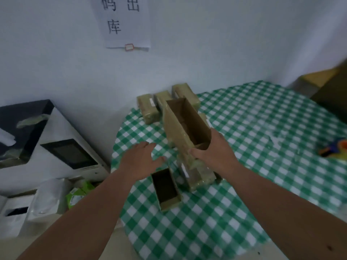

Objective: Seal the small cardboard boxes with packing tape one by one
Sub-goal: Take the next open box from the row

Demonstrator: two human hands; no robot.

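Note:
My right hand grips the near end of a long open cardboard box and holds it tilted above the table, its open top facing me. My left hand hovers to the left of it with fingers spread, holding nothing. Just below my left hand a second open cardboard box stands on the checked tablecloth. A taped box lies under my right wrist. Three taped boxes lie side by side at the back by the wall. A blue and orange tape dispenser lies blurred at the right edge.
The round table has a green and white checked cloth. A white machine with a dark screen stands to the left, with white and green packages on the floor. A large brown carton sits at the back right.

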